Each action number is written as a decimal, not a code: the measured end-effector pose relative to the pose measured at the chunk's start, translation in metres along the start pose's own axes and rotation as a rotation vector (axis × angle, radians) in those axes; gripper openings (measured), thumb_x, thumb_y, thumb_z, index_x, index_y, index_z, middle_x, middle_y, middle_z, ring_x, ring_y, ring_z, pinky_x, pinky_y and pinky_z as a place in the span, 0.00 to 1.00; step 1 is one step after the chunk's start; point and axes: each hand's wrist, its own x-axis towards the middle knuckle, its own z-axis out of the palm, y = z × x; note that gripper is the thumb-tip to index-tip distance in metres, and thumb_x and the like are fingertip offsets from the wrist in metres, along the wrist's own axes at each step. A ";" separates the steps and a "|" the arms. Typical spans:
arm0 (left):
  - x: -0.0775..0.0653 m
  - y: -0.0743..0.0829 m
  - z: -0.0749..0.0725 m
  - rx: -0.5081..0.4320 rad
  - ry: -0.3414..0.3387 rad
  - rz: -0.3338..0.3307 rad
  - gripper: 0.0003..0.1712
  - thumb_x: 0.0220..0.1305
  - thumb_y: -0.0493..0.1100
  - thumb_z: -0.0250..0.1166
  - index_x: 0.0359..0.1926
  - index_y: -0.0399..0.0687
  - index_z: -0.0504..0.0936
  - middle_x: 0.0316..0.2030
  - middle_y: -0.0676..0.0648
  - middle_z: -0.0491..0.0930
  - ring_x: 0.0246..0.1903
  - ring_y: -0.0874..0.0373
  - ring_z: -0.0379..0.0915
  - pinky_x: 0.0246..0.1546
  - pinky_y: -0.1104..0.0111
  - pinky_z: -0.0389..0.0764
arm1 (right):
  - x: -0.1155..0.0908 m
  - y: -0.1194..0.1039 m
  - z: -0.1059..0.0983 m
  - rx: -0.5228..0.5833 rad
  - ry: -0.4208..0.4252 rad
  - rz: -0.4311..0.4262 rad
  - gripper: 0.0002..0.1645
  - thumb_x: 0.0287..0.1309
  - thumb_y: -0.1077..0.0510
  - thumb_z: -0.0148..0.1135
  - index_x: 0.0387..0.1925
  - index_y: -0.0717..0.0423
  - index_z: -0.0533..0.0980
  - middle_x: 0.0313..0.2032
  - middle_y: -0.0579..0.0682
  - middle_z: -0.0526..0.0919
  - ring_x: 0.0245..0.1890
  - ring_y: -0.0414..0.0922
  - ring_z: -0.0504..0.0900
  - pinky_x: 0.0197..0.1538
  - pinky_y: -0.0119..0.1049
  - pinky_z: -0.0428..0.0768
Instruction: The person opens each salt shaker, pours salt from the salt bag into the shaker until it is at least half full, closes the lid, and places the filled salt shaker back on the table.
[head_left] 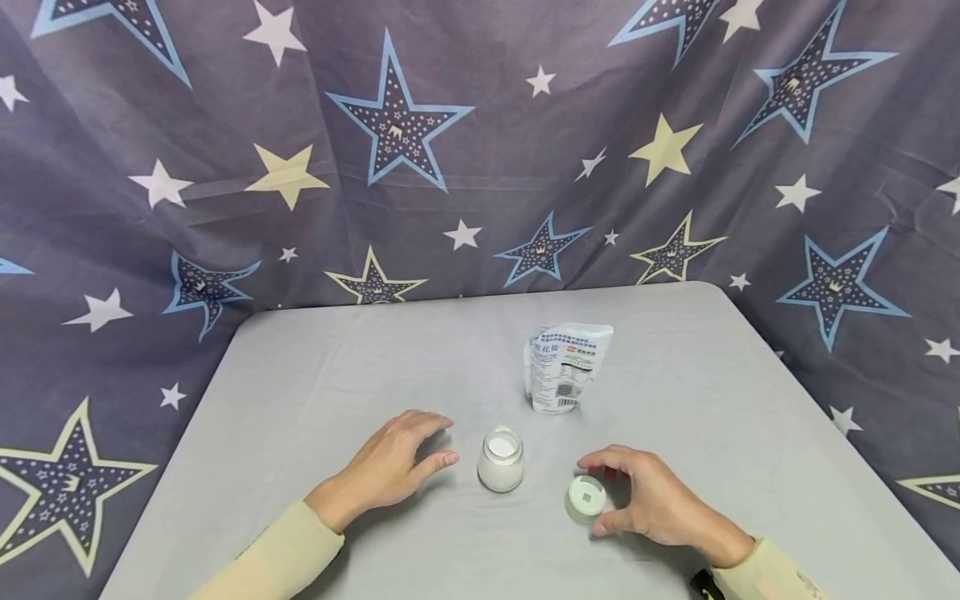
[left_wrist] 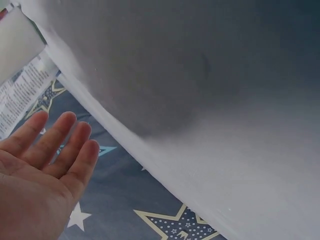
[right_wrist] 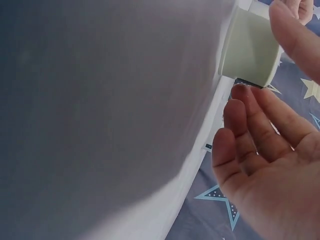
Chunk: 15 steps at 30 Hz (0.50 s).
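A small glass jar (head_left: 501, 467) of white contents stands uncovered near the table's middle. To its left is my left hand (head_left: 397, 462), fingers spread and holding nothing; the left wrist view shows its palm (left_wrist: 40, 195) and straight fingers. Right of the jar, a pale green round lid (head_left: 587, 497) rests on the table with its hollow side up. My right hand (head_left: 652, 504) curves loosely around that lid, thumb on the near side and fingers beyond it. In the right wrist view the lid (right_wrist: 250, 50) lies between thumb and fingers, without a visible grip.
Behind the jar stands a white printed pouch (head_left: 564, 371), upright on the grey-covered table (head_left: 375, 358). A dark curtain (head_left: 465, 108) with stars hangs around the table's back and sides.
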 end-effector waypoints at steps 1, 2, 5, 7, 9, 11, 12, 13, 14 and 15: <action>0.000 0.000 0.000 0.004 0.001 0.002 0.32 0.69 0.63 0.64 0.61 0.45 0.82 0.58 0.47 0.82 0.61 0.49 0.76 0.63 0.53 0.74 | 0.000 0.000 0.000 0.002 -0.002 -0.003 0.43 0.32 0.49 0.89 0.54 0.53 0.81 0.51 0.44 0.85 0.50 0.42 0.82 0.54 0.42 0.81; -0.001 0.000 0.000 0.004 0.000 0.004 0.31 0.69 0.63 0.65 0.60 0.45 0.82 0.57 0.47 0.82 0.61 0.50 0.76 0.63 0.53 0.74 | 0.000 -0.001 0.001 0.003 -0.003 -0.007 0.42 0.32 0.50 0.89 0.54 0.53 0.81 0.51 0.44 0.85 0.49 0.42 0.82 0.54 0.41 0.81; -0.001 0.000 0.001 0.003 -0.006 0.009 0.31 0.69 0.61 0.66 0.60 0.45 0.82 0.57 0.47 0.82 0.60 0.50 0.76 0.63 0.54 0.74 | 0.001 -0.001 0.002 -0.002 -0.008 -0.023 0.41 0.33 0.51 0.89 0.54 0.53 0.82 0.49 0.42 0.85 0.46 0.39 0.81 0.51 0.39 0.81; -0.002 0.001 0.002 -0.001 -0.012 0.009 0.31 0.69 0.61 0.66 0.60 0.45 0.82 0.57 0.47 0.82 0.61 0.50 0.76 0.63 0.54 0.74 | 0.001 -0.002 0.002 -0.005 -0.015 -0.026 0.40 0.33 0.52 0.89 0.54 0.53 0.82 0.48 0.41 0.85 0.44 0.38 0.80 0.50 0.38 0.80; -0.002 0.002 0.002 -0.013 -0.019 0.007 0.31 0.69 0.61 0.66 0.61 0.44 0.81 0.58 0.46 0.82 0.61 0.49 0.76 0.64 0.53 0.73 | 0.002 -0.002 0.002 -0.013 -0.019 -0.022 0.40 0.34 0.52 0.89 0.54 0.52 0.83 0.48 0.39 0.84 0.43 0.37 0.80 0.49 0.38 0.80; -0.002 0.003 0.003 -0.020 -0.026 0.003 0.32 0.69 0.62 0.65 0.61 0.44 0.81 0.58 0.46 0.82 0.61 0.49 0.76 0.64 0.53 0.73 | 0.003 -0.002 0.002 -0.016 -0.025 -0.018 0.38 0.34 0.53 0.88 0.53 0.52 0.83 0.47 0.38 0.84 0.43 0.37 0.80 0.49 0.37 0.80; -0.003 0.003 0.003 -0.024 -0.028 0.002 0.32 0.68 0.62 0.65 0.61 0.44 0.81 0.58 0.46 0.82 0.61 0.49 0.76 0.64 0.53 0.74 | 0.003 -0.002 0.003 -0.019 -0.027 -0.016 0.38 0.35 0.54 0.88 0.53 0.52 0.83 0.47 0.38 0.84 0.43 0.37 0.80 0.49 0.37 0.80; -0.003 0.004 0.003 -0.028 -0.030 0.001 0.33 0.68 0.63 0.66 0.61 0.44 0.81 0.58 0.46 0.82 0.61 0.50 0.76 0.63 0.53 0.74 | 0.004 -0.002 0.003 -0.020 -0.028 -0.015 0.37 0.35 0.54 0.88 0.52 0.52 0.83 0.47 0.38 0.84 0.43 0.36 0.80 0.49 0.37 0.81; -0.003 0.004 0.003 -0.031 -0.032 -0.001 0.33 0.68 0.63 0.66 0.61 0.44 0.81 0.58 0.46 0.82 0.61 0.50 0.76 0.63 0.53 0.74 | 0.004 -0.003 0.003 -0.020 -0.029 -0.014 0.37 0.35 0.55 0.88 0.52 0.52 0.83 0.46 0.38 0.84 0.43 0.36 0.80 0.49 0.37 0.81; -0.003 0.005 0.004 -0.033 -0.033 -0.003 0.33 0.67 0.64 0.66 0.61 0.44 0.81 0.58 0.47 0.82 0.61 0.50 0.76 0.63 0.54 0.74 | 0.004 -0.003 0.003 -0.018 -0.030 -0.014 0.36 0.35 0.55 0.88 0.51 0.52 0.83 0.46 0.38 0.84 0.43 0.37 0.80 0.48 0.37 0.81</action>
